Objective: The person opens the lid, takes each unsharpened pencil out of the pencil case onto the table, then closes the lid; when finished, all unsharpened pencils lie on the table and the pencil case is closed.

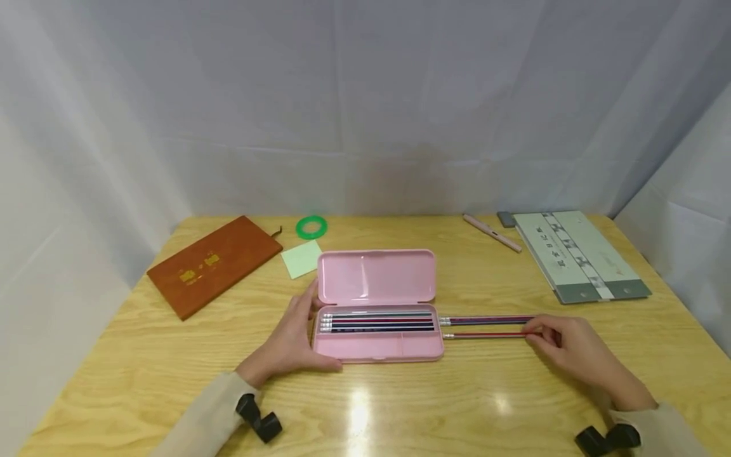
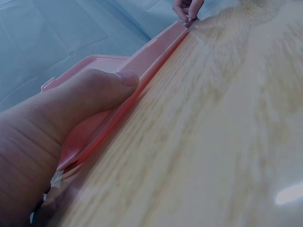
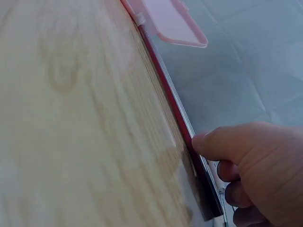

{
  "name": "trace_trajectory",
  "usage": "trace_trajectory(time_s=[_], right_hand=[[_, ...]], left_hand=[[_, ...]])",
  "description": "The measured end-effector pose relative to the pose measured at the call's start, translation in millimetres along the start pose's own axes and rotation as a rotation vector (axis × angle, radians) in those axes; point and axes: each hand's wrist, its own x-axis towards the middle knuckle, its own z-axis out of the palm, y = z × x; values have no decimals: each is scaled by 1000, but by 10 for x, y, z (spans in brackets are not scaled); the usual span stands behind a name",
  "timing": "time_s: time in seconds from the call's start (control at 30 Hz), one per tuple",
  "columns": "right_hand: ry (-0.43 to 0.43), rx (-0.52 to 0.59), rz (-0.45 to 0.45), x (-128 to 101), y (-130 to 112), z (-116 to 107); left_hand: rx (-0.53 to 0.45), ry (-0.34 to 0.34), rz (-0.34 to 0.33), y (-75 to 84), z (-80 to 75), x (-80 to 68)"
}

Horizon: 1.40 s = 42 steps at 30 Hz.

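Your left hand (image 1: 291,336) holds the left end of the pink pencil case (image 1: 356,348), with its thumb along the front edge; the case stands open on the wooden table (image 1: 411,406), its lid (image 1: 377,277) at the far side. Inside, a row of striped pencils (image 1: 379,322) lies in the back compartment. Your right hand (image 1: 573,349) pinches one red-striped pencil (image 1: 485,335) between thumb and fingers, near the right end of this pencil. Its other end is just beside the right wall of the case. Just behind it lie more pencils (image 1: 485,320), roughly parallel.
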Motion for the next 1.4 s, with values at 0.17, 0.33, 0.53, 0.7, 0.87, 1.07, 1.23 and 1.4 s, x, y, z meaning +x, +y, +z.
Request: trace_trajectory(time_s=[0.17,0.33,0.53,0.7,0.87,1.07,1.23,1.4], right_hand=[[-12,-9,9,33,-32,58],[-38,-103,31,105,-102,106],[-54,-172,24,217,-165,156],[-77,-170,49,255,-186,171],[-112,-178,98,275,-200,169],[-92,-157,56,352,-257,229],[-64,-76,-44,574,-419,383],[-73,-7,-160,830,-639,570]], left_hand=[[1,-1,-3,0,-1,-4],[0,-2,-1,4,-4,-4],[-5,2,-3,1,11,-11],[-3,1,-5,-3,20,-15],[-5,3,-9,12,4,-10],[-3,5,-16,5,1,-17],[-1,12,-21,-7,2,-23],[-11,9,-11,-16,7,-3]])
